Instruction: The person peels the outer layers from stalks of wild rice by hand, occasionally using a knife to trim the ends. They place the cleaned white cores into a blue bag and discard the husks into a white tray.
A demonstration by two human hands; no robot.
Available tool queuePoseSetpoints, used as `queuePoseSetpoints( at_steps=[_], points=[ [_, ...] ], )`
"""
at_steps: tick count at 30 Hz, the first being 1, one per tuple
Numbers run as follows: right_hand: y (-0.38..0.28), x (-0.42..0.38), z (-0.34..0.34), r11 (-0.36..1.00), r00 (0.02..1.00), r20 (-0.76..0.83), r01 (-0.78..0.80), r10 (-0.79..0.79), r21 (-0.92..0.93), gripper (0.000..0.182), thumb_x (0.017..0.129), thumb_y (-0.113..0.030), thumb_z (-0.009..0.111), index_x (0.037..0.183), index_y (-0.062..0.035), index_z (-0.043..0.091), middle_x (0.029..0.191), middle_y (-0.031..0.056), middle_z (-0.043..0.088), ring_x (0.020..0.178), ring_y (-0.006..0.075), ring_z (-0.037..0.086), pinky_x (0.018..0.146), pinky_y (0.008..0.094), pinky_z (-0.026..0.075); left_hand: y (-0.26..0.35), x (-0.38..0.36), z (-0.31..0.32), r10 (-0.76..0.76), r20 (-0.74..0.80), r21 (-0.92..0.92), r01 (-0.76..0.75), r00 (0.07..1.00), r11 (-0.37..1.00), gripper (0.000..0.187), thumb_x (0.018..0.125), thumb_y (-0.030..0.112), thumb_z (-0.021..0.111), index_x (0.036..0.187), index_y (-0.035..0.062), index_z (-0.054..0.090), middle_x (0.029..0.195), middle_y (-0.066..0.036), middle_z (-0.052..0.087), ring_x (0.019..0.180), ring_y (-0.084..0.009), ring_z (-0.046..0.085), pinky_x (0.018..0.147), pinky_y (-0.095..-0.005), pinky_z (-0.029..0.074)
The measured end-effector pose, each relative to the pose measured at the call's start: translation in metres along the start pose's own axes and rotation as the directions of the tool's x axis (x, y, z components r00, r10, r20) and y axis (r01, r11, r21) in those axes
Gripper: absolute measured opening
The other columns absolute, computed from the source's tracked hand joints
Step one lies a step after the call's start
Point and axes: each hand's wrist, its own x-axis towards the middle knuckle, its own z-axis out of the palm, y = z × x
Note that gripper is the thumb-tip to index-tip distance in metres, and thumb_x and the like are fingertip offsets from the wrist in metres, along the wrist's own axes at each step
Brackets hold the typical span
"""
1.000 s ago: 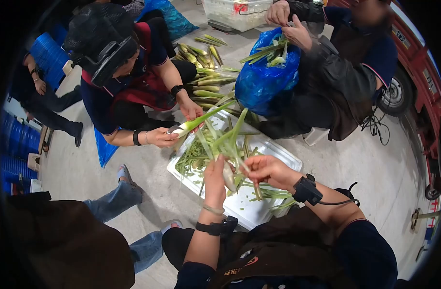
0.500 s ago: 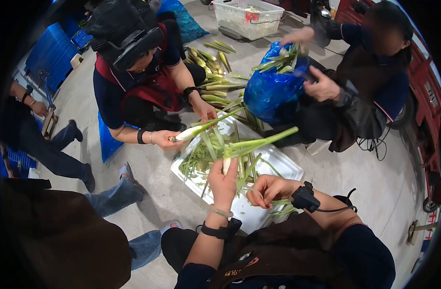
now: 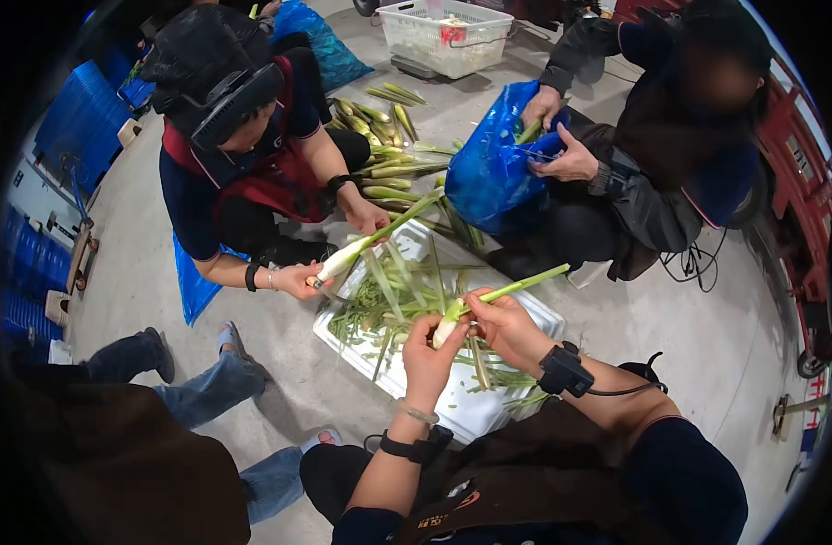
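My left hand [image 3: 430, 361] is closed around the pale base of a water bamboo shoot [image 3: 445, 331], which slants up to the right over the tray. My right hand [image 3: 505, 325] pinches the same shoot just above the base, where the green stalk [image 3: 529, 283] begins. Below both hands is a white tray [image 3: 470, 411] littered with green peelings and leaf strips [image 3: 380, 304]. Opposite, a co-worker's hands hold another shoot [image 3: 343, 258], with a small tool partly hidden at its base.
A pile of unpeeled shoots [image 3: 384, 163] lies beyond the tray. At the right, a crouching person reaches into a blue plastic bag [image 3: 489, 182]. A white basket [image 3: 443, 41] stands at the back. Another person's jeans-clad legs [image 3: 207, 391] are at the left.
My right hand has moved up and left onto the shoot. The shoot has tilted and fewer leaves spread from it. The person at the right has lowered a bunch of greens into the blue bag.
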Motion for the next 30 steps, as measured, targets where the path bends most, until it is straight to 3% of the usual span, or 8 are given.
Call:
queuePoseSetpoints(
  at_steps=[8, 10, 13, 17, 19, 21, 24, 30],
  points=[
    [-0.005, -0.009, 0.013, 0.977, 0.991, -0.027, 0.128, -0.135, -0.169, 0.015, 0.091, -0.013, 0.061, 0.101, -0.0031, 0.061, 0.09, 0.0068, 0.062, 0.083, 0.0146, 0.06, 0.073, 0.0276, 0.049, 0.007, -0.002, 0.001, -0.421, 0.276, -0.671, 0.487, 0.864, 0.559, 0.018, 0.087, 0.013, 0.067, 0.097, -0.001, 0.061, 0.088, -0.004, 0.065, 0.07, -0.0101, 0.058, 0.067, -0.0221, 0.048],
    [0.0, -0.01, 0.011, 0.418, 0.726, 0.299, 0.628, -0.619, -0.657, 0.015, 0.086, -0.007, 0.065, 0.1, -0.0016, 0.062, 0.092, 0.008, 0.061, 0.085, 0.0183, 0.059, 0.074, 0.0301, 0.048, 0.002, -0.003, 0.003, -0.203, -0.044, -0.272, 0.184, 0.978, 0.945, 0.024, 0.082, 0.014, 0.073, 0.097, -0.0002, 0.06, 0.088, -0.006, 0.064, 0.071, -0.013, 0.058, 0.066, -0.0257, 0.047],
    [-0.01, -0.017, 0.014, 0.31, 0.701, 0.358, 0.634, -0.616, -0.708, 0.017, 0.082, -0.006, 0.068, 0.098, -0.0009, 0.062, 0.092, 0.0085, 0.061, 0.084, 0.0211, 0.059, 0.073, 0.0309, 0.047, 0.004, 0.003, -0.008, 0.238, -0.143, 0.38, -0.169, 0.961, 0.909, 0.028, 0.076, 0.012, 0.077, 0.095, 0.002, 0.059, 0.084, -0.003, 0.059, 0.075, -0.0142, 0.055, 0.067, -0.0267, 0.046],
    [-0.023, -0.027, 0.02, 0.167, 0.641, 0.482, 0.687, -0.597, -0.707, 0.012, 0.086, -0.006, 0.065, 0.097, -0.0005, 0.063, 0.088, 0.008, 0.061, 0.083, 0.0156, 0.059, 0.071, 0.0289, 0.047, -0.017, 0.032, -0.051, -0.112, -0.337, 0.024, 0.128, 0.935, 0.992, 0.027, 0.078, 0.014, 0.075, 0.095, 0.0002, 0.059, 0.084, -0.003, 0.062, 0.071, -0.0115, 0.055, 0.063, -0.0251, 0.044],
    [-0.018, -0.026, 0.012, 0.697, 0.958, 0.265, 0.266, -0.112, -0.666, 0.016, 0.088, -0.012, 0.063, 0.099, 0.0009, 0.063, 0.087, 0.0089, 0.064, 0.078, 0.0135, 0.061, 0.066, 0.027, 0.048, -0.013, 0.035, -0.054, -0.145, -0.247, -0.076, 0.13, 0.958, 0.989, 0.024, 0.082, 0.016, 0.071, 0.097, 0.0007, 0.06, 0.082, -0.002, 0.062, 0.07, -0.0099, 0.054, 0.063, -0.0229, 0.043],
    [-0.021, -0.018, 0.001, 0.704, 0.98, 0.103, -0.047, 0.17, -0.709, 0.023, 0.09, -0.019, 0.063, 0.101, 0.0014, 0.063, 0.086, 0.0077, 0.066, 0.072, 0.0108, 0.062, 0.061, 0.0258, 0.048, -0.009, 0.029, -0.053, -0.179, -0.136, -0.168, 0.155, 0.975, 0.974, 0.022, 0.086, 0.018, 0.067, 0.1, 0.0011, 0.061, 0.081, 0.0, 0.062, 0.069, -0.0084, 0.053, 0.062, -0.0207, 0.043],
    [-0.024, -0.004, -0.011, 0.091, 0.978, -0.005, -0.025, 0.209, -0.996, 0.028, 0.086, -0.028, 0.068, 0.095, -0.0008, 0.066, 0.078, 0.002, 0.065, 0.06, 0.0096, 0.059, 0.056, 0.0249, 0.047, -0.004, 0.023, -0.032, -0.174, 0.076, -0.123, 0.182, 0.982, 0.976, 0.026, 0.094, 0.023, 0.057, 0.107, 0.0014, 0.061, 0.085, 0.0, 0.062, 0.076, -0.0071, 0.053, 0.067, -0.0208, 0.043],
    [-0.033, 0.0, -0.008, 0.812, 0.959, 0.226, 0.269, -0.173, -0.519, 0.027, 0.088, -0.011, 0.065, 0.113, -0.0015, 0.062, 0.093, 0.0023, 0.061, 0.082, 0.0066, 0.057, 0.068, 0.0209, 0.047, 0.012, 0.012, -0.011, -0.148, 0.285, -0.004, 0.156, 0.947, 0.988, 0.029, 0.089, 0.021, 0.064, 0.11, 0.001, 0.061, 0.088, -0.001, 0.062, 0.079, -0.0072, 0.054, 0.07, -0.0225, 0.044]
  ],
)
